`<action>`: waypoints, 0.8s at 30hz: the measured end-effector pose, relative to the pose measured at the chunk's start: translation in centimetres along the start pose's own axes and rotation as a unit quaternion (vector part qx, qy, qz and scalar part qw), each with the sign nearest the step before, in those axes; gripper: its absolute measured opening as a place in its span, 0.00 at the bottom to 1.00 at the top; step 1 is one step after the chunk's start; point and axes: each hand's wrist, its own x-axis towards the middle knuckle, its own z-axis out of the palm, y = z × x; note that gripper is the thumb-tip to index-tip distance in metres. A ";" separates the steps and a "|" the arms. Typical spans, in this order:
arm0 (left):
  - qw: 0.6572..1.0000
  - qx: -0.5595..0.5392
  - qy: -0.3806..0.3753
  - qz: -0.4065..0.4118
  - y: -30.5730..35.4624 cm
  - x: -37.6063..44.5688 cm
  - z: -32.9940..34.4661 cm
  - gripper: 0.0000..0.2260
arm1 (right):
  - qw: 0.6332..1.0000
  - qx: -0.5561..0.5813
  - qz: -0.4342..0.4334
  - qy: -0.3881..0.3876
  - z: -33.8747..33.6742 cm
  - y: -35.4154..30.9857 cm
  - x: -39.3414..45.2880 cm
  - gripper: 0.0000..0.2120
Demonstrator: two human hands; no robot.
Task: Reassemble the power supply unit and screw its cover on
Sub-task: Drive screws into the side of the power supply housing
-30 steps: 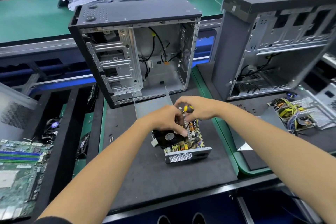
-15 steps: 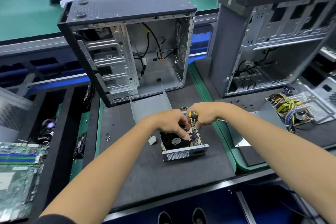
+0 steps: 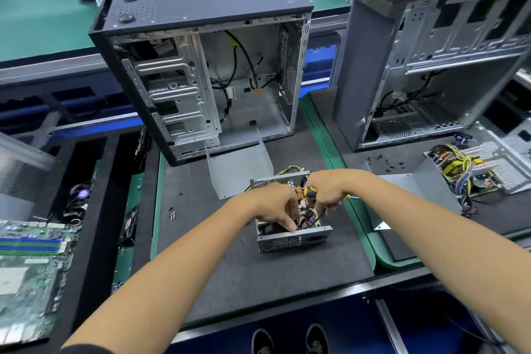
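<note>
The open power supply unit (image 3: pixel 293 240), a grey metal box with a perforated front wall, sits on the black mat in front of me. Its circuit board and yellow and black wires show inside. My left hand (image 3: pixel 273 207) reaches down into the box, fingertips pressing on the parts near the front wall. My right hand (image 3: pixel 327 188) grips a yellow-and-black screwdriver (image 3: pixel 311 192) over the box's right side, its shaft poking out to the right. The bent grey metal cover (image 3: pixel 238 167) lies apart just behind the unit.
An open computer case (image 3: pixel 207 72) stands behind the cover, a second case (image 3: pixel 431 60) at the right. Another dismantled supply (image 3: pixel 471 169) and a grey panel (image 3: pixel 408 190) lie on the right mat. Loose screws (image 3: pixel 172 214) sit left; a motherboard (image 3: pixel 28 267) is far left.
The fan that showed at the box's left is now down inside it under my left hand. Both hands have shifted slightly over the unit; the right hand still holds the screwdriver.
</note>
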 end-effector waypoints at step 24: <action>0.970 0.153 0.131 0.140 1.3 2.5 -0.3 0.05 | 0.987 0.107 0.109 -0.043 1.9 1.9 1.7 0.07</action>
